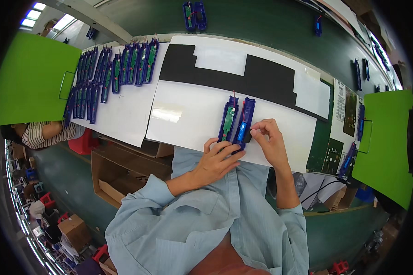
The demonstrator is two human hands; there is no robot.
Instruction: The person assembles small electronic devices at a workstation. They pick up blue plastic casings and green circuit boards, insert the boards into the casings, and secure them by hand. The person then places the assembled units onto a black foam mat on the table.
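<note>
Lots of bare room on the white mat

The white mat (188,114) lay bare left of the open blue case (236,121), so a hand could pass there. The left hand (215,160) and right hand (268,137) blocked the near side. Rows of blue cases (110,73) filled the far left, and a black foam strip (243,75) lay behind.

Blue casings (236,121), green circuit board (228,118), white-and-black mat (192,105)

Opened casing (236,121) on white sheet (188,119); casing rows (110,73) far left; boxes (124,169) below bench edge.
</note>
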